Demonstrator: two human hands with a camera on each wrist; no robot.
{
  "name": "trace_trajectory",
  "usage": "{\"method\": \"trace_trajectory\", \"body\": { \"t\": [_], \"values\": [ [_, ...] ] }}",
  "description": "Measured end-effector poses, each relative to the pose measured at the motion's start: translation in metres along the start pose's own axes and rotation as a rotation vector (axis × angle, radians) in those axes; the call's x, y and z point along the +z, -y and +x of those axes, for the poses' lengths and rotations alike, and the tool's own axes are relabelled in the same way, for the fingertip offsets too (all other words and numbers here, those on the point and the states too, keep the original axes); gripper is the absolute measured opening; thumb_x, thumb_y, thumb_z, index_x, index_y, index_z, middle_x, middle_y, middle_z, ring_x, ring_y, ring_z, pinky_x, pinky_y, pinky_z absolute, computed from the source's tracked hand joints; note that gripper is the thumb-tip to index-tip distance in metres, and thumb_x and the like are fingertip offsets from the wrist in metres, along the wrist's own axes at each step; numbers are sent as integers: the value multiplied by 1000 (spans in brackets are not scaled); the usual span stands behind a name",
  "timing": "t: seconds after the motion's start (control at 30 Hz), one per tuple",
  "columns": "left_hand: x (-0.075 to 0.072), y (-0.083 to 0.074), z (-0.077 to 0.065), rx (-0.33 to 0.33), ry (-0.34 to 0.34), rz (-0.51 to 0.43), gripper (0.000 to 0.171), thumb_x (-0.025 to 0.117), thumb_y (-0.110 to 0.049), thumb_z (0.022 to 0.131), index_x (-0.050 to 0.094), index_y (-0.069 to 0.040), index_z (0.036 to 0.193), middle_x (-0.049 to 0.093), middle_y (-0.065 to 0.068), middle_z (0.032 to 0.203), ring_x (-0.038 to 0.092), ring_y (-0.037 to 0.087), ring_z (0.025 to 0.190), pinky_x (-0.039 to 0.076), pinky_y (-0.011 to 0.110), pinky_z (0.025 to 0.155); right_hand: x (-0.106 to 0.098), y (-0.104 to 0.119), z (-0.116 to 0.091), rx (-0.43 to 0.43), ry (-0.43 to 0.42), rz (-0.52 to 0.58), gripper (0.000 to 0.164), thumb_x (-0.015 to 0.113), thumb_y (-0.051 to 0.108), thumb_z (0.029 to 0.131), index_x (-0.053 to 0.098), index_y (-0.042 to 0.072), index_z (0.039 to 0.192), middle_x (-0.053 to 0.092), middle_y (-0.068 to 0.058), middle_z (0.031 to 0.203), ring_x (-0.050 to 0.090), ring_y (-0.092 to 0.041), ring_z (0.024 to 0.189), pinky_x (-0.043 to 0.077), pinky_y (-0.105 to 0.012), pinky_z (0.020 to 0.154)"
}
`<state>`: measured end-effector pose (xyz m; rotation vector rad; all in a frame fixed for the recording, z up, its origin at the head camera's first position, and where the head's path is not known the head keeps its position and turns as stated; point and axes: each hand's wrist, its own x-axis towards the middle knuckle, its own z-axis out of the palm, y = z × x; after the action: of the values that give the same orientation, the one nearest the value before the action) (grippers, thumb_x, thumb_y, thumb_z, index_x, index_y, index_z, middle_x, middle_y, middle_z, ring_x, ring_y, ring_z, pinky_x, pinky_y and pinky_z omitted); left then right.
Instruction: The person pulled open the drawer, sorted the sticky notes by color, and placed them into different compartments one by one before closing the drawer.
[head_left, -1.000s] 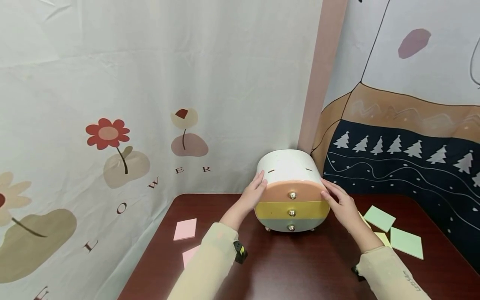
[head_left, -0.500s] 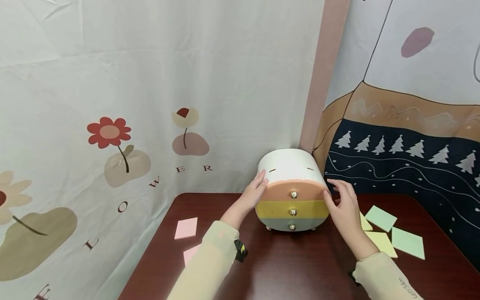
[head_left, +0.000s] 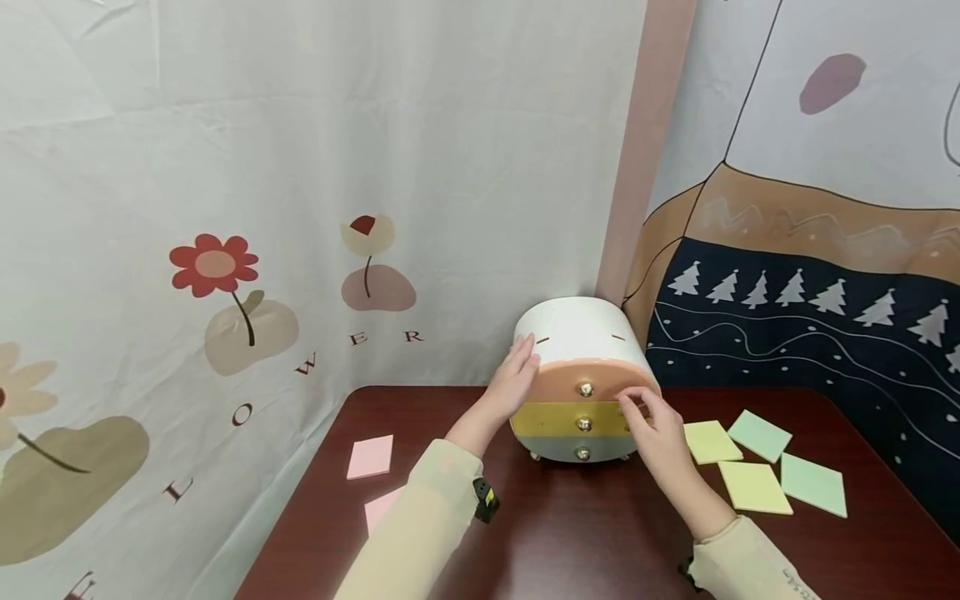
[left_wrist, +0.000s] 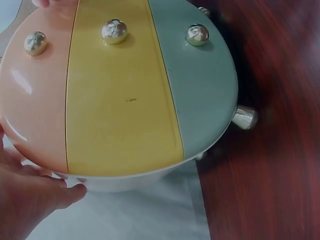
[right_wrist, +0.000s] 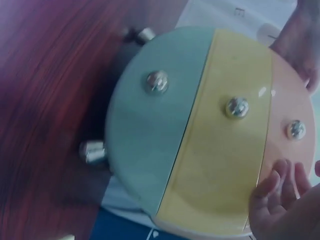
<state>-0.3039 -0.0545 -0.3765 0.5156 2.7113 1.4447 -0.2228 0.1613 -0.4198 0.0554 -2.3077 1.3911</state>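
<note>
A small rounded drawer chest (head_left: 573, 325) has a white body and short metallic feet. Its front has an orange drawer (head_left: 558, 383) on top, a yellow drawer (head_left: 551, 419) in the middle and a green drawer (head_left: 547, 448) at the bottom, all closed, each with a shiny round knob. Against the chest's left side rests my left hand (head_left: 512, 381), fingers extended along the upper edge. My right hand (head_left: 658, 425) is before the front's right part, fingers slightly bent and empty, right of the orange drawer's knob (right_wrist: 296, 130).
Two pink sticky note pads (head_left: 371, 457) lie on the dark red table (head_left: 555, 542) at left, one partly behind the left sleeve. Yellow pads (head_left: 755, 487) and green pads (head_left: 813, 485) lie at right. A printed curtain (head_left: 480, 167) hangs behind the chest.
My right hand has left the chest's right side and moved left in front of the drawers, uncovering the yellow pads. The left hand stays on the chest's side.
</note>
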Motion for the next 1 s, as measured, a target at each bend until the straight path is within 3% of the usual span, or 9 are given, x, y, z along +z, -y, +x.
{"method": "trace_trajectory", "body": {
  "t": [0.1, 0.23, 0.33, 0.5, 0.67, 0.8, 1.0],
  "values": [
    [-1, 1, 0, 23, 4, 20, 54, 29, -41, 103, 24, -17, 151, 11, 8, 159, 9, 27, 146, 12, 48, 117, 3, 6, 2, 180, 131, 113, 32, 48, 33, 99, 64, 6, 101, 65, -8, 85, 58, -19, 68, 48, -28, 56],
    [-3, 3, 1, 34, 24, 16, 55, 29, -43, 102, 24, -18, 151, 11, 9, 159, 9, 27, 146, 12, 50, 117, 7, 11, 8, 405, 311, 285, 42, 42, 40, 100, 60, 4, 112, 64, -2, 84, 56, -14, 68, 47, -30, 53],
    [-5, 5, 1, 38, 42, 7, 56, 30, -45, 102, 24, -19, 151, 10, 8, 159, 10, 25, 146, 13, 49, 117, 9, 13, 12, 496, 432, 393, 50, 39, 45, 100, 57, 2, 118, 64, 2, 84, 56, -13, 69, 46, -27, 55],
    [-5, 6, 2, 54, 47, 5, 55, 32, -44, 102, 24, -19, 151, 10, 9, 159, 11, 26, 146, 14, 49, 116, 13, 16, 15, 563, 560, 527, 58, 37, 53, 98, 54, 3, 122, 63, 4, 85, 56, -12, 71, 46, -27, 58],
    [-4, 6, 3, 57, 34, 17, 55, 33, -43, 102, 26, -18, 151, 12, 9, 159, 13, 27, 145, 15, 49, 116, 17, 18, 17, 593, 621, 628, 55, 36, 54, 98, 53, 7, 119, 61, 4, 87, 56, -11, 72, 47, -26, 60],
    [-4, 5, 2, 51, 27, 20, 55, 33, -43, 102, 27, -18, 150, 13, 9, 159, 14, 27, 145, 15, 49, 116, 18, 20, 19, 605, 631, 691, 52, 35, 53, 99, 53, 8, 117, 61, 4, 88, 55, -11, 73, 47, -26, 61],
    [-5, 4, 2, 37, 26, 53, 54, 33, -44, 101, 27, -21, 150, 15, 7, 159, 16, 27, 145, 16, 47, 116, 21, 26, 20, 654, 576, 730, 51, 38, 55, 97, 56, 11, 112, 60, 4, 89, 55, -12, 73, 46, -26, 62]
  ]
}}
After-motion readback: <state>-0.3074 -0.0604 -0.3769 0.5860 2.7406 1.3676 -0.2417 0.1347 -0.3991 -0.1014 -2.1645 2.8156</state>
